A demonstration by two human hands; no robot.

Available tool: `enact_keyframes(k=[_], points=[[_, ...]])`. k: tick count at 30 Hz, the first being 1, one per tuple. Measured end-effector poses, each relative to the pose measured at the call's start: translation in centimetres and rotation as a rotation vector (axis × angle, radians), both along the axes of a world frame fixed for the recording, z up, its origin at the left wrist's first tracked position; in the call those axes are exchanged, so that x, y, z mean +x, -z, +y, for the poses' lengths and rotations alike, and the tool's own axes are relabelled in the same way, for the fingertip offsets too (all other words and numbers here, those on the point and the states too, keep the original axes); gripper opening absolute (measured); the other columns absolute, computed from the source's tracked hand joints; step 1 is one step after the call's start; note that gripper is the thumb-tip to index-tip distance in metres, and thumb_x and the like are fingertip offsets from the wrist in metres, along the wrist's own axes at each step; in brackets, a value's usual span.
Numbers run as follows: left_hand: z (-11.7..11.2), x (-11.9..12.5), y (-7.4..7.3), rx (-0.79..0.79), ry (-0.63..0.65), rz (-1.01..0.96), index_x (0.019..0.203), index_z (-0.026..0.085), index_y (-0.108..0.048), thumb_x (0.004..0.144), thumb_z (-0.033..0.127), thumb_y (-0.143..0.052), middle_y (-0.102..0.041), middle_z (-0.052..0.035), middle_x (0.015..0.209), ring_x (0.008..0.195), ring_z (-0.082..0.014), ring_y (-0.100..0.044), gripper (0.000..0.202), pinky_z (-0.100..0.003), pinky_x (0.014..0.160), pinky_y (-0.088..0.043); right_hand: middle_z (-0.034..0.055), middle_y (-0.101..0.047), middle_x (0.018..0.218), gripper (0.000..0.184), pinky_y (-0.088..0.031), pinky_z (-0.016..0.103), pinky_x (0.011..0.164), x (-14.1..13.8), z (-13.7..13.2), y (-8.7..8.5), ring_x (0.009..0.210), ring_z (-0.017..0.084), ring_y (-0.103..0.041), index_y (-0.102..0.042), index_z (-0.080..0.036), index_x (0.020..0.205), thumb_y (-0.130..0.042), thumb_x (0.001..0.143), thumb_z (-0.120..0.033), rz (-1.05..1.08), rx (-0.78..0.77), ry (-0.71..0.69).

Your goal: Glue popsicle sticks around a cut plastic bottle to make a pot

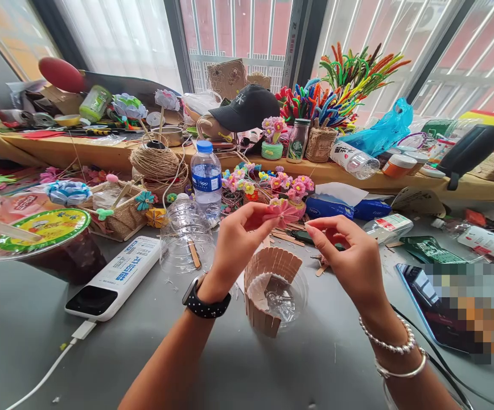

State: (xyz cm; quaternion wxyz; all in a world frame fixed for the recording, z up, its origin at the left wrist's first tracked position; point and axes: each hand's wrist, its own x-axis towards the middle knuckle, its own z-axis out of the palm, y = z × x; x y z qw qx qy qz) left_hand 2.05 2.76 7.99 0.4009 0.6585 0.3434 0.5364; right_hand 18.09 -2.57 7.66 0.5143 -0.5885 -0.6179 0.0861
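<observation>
My left hand [241,236], wearing a dark watch, pinches a pink paper-like flower [284,214] between thumb and fingertips. To its right my right hand [349,256] is closed in a pinch, apart from the flower. Whatever lies at its fingertips, if anything, is too small to name. Below both hands stands a clear plastic cup [300,304], partly ringed by upright wooden craft sticks [268,262]. Its near right side has no sticks, so the clear wall and base show. Loose craft sticks [287,238] lie on the table behind the cup.
At left stand a lidded drink cup [44,228], a white power bank [114,279] with its cable, and a water bottle [206,182]. A phone [443,307] lies at right. Pipe cleaners [328,105] and a black cap [247,108] sit on the back ledge.
</observation>
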Motion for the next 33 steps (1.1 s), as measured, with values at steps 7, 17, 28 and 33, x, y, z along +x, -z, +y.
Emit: enact_keyframes(k=[7,17,28,33], points=[[3.0,-3.0,1.3,0.023,-0.234,0.625,0.080,0.016,-0.061,0.074,0.023,-0.054,-0.067,-0.0046,0.078,0.071,-0.0165,-0.062,0.012,-0.027,0.064,-0.047,0.0023,-0.063,0.080,0.020,-0.046,0.028,0.059,0.7,0.3,0.0,0.061,0.012,-0.055,-0.062,-0.020,0.079,-0.055,0.074,-0.038,0.032,-0.035,-0.003],[4.5,-4.1,2.6,-0.006,-0.292,0.988,0.081,0.018,-0.062,0.071,0.018,-0.049,-0.066,-0.0038,0.073,0.068,-0.0170,-0.059,0.016,-0.024,0.058,-0.042,0.0026,-0.063,0.075,0.020,-0.045,0.027,0.056,0.7,0.6,0.2,0.061,0.013,-0.056,-0.063,-0.020,0.079,-0.055,0.074,-0.038,-0.033,-0.099,-0.049],[4.2,-3.4,3.1,0.117,-0.311,1.213,0.084,0.019,-0.065,0.074,0.012,-0.041,-0.067,-0.0091,0.088,0.082,-0.0255,-0.059,0.027,-0.030,0.061,-0.039,0.0015,-0.064,0.076,0.017,-0.044,0.026,0.056,0.9,0.9,0.5,0.056,0.011,-0.054,-0.063,-0.020,0.077,-0.053,0.075,-0.034,-0.131,-0.086,-0.044],[3.9,-3.2,2.9,0.160,-0.367,1.211,0.092,0.021,-0.061,0.078,0.014,-0.037,-0.065,-0.0067,0.094,0.086,-0.0237,-0.058,0.029,-0.029,0.063,-0.039,0.0014,-0.064,0.076,0.016,-0.043,0.026,0.055,0.9,0.9,0.4,0.055,0.011,-0.053,-0.063,-0.020,0.075,-0.053,0.075,-0.032,-0.158,-0.078,-0.039]])
